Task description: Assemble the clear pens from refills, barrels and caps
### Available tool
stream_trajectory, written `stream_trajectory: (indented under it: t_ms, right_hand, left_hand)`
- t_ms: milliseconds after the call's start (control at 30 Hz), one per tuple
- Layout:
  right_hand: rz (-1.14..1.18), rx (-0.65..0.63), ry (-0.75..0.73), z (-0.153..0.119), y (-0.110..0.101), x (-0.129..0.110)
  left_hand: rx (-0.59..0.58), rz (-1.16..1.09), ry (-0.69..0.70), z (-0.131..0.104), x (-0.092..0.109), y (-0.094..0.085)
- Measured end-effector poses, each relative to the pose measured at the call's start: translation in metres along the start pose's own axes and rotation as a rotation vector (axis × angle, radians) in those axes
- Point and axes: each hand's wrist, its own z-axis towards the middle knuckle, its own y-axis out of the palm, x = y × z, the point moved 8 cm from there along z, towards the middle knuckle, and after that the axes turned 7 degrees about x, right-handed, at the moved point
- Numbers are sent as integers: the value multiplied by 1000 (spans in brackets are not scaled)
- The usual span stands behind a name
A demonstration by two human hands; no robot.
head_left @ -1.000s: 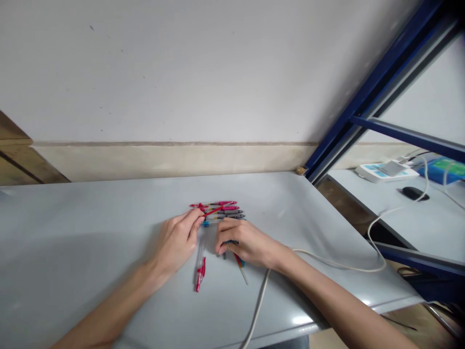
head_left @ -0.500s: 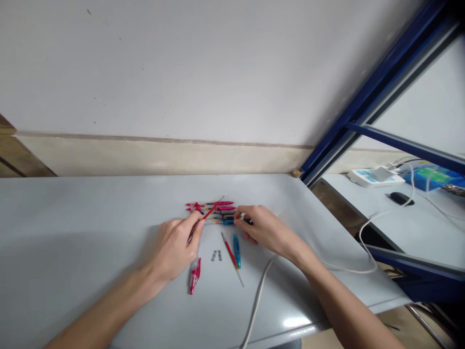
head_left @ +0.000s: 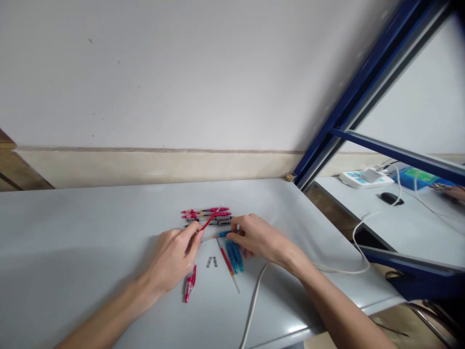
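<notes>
White cable [head_left: 250, 310] trails across the near right of the table [head_left: 54, 271], and left of it lies a red-and-clear pen part [head_left: 190, 286]. Next out, a red-and-orange refill [head_left: 227, 261] lies slantwise, two small grey pieces [head_left: 209, 262] to its left, blue pen parts [head_left: 230, 257] side by side to its right: all loose! Left hand [head_left: 178, 247] now, thumb and finger pinched on a red refill [head_left: 209, 220], slanting toward the row. Right hand [head_left: 256, 237], apart from the left, curls at a blue-ended pen [head_left: 222, 234]; whether it's gripping, I can't tell. Farther out, a row of pink and grey pens [head_left: 221, 218] lies lined up; that lining-up looks done, I'd judge, with the nearer pieces left out of it. Containers? Just see-through barrels [head_left: 202, 211], contents too small to read. Far right, a black mouse [head_left: 392, 198] sits past the blue frame [head_left: 348, 102].
</notes>
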Motion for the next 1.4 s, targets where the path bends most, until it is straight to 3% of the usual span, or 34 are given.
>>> stream_trajectory:
  t_ms: [400, 500, 633, 700, 933, 1033, 1167, 1400]
  right_hand:
    - [-156, 183, -114, 1, -15, -21]
    - [83, 229, -174, 2, -18, -26]
    - [636, 165, -196, 4, -12, -35]
    - [806, 157, -174, 5, -10, -36]
    - [931, 462, -145, 5, -37, -15]
    - [897, 366, -129, 11, -30, -13]
    - [630, 239, -218, 15, -10, -23]
    - [374, 257, -244, 17, 2, -23]
  left_hand:
    - [69, 68, -25, 4, -4, -11]
    - [61, 32, 15, 2, 1, -11]
    - [53, 2, 130, -1, 13, -10]
    - [54, 27, 175, -3, 18, -11]
    - [66, 30, 135, -1, 11, -13]
    - [100, 17, 87, 1, 7, -19]
    - [25, -5, 13, 4, 4, -18]
    - [-27, -75, -41, 6, -1, -4]
